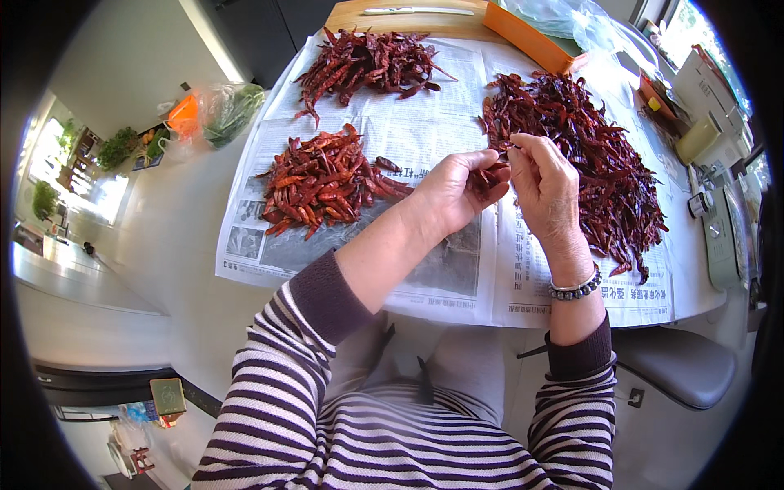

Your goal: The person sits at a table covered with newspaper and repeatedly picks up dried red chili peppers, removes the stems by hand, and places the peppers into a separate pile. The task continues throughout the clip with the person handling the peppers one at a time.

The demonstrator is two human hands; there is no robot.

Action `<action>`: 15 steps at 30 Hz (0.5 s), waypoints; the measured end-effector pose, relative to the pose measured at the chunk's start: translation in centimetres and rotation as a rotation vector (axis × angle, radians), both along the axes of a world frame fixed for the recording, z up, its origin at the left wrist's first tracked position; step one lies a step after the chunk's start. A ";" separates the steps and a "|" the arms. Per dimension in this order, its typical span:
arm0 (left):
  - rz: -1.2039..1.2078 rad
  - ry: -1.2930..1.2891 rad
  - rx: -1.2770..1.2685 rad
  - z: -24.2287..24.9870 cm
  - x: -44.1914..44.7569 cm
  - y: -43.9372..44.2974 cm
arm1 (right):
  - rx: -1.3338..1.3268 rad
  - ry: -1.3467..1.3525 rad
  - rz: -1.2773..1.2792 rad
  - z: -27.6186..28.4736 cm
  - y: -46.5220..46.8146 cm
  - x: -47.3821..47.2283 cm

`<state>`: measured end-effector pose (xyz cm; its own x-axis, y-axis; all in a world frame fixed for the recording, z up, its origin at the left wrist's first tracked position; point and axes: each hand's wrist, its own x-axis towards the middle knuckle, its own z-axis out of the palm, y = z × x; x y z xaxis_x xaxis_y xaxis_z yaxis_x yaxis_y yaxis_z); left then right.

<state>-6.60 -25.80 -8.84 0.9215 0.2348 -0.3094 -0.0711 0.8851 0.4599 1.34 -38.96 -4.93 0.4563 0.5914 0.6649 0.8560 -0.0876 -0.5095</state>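
Several dried red chilies (482,182) lie in my left hand (456,191), its fingers curled around them. Close against it on the right is my right hand (545,180), thumb and forefinger pinched together at their tips; whether a chili is between them I cannot tell. Both hands are above newspaper (422,135) spread on the table. Beyond and under my right hand spreads a large heap of dark dried chilies (612,177). A brighter red pile (318,184) sits left of my left hand, and another dark pile (373,64) lies at the far left of the newspaper.
At the far edge are a wooden board (416,23) with a white-handled knife (419,11) on it, an orange box (530,40) and a clear plastic bag (563,21). A green-grey appliance (726,239) stands at the right. A grey stool (680,367) is below the table's right side.
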 end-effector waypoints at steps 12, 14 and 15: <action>0.135 0.078 0.707 5.9 -5.2 5.0 | 0.015 -0.114 0.018 -0.6 0.0 0.8; 0.155 0.216 1.215 6.6 -6.1 6.0 | 0.020 -0.109 0.014 -0.8 -0.1 1.1; 0.153 0.250 1.504 6.1 -6.6 7.2 | 0.020 -0.106 0.016 -0.9 0.1 1.1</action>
